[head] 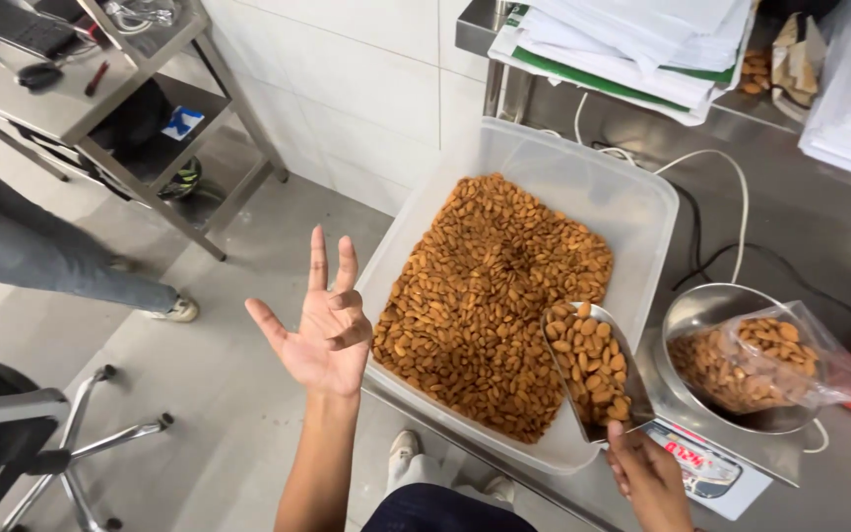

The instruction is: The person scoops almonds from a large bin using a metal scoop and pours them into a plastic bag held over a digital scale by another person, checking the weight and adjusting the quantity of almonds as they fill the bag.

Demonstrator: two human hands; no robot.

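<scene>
- Steel desk (819, 212) fills the right side and carries everything in use; a white cable trails across it toward the back.
- Clear plastic tub (642, 212) sits at the desk's near-left edge, its floor covered by a deep layer of almonds (490, 296). It stands just beside the scale, probably so a scoop needs only a short swing across.
- Stacked white sheets (642, 39) with green edges rest on a raised shelf behind the tub, well away from the nuts.
- Round steel bowl (706, 310) sits on a flat digital scale (706, 468) at the desk's front edge, lined with a clear plastic bag (775, 360) partly filled with almonds. The bag's mouth appears to lie toward the tub, so it can take what is poured.
- Metal scoop (593, 369) is heaped with almonds and held over the tub's near-right corner, between tub and bowl, tilted only a little so the load stays in.
- Right hand (647, 478) is closed around the scoop's handle at the bottom of the view.
- Left hand (325, 330) holds nothing: palm up, fingers spread, raised over the floor just left of the tub and touching no object.
- Another person's legs (51, 261) show at far left, beside a steel shelf unit, well apart.
</scene>
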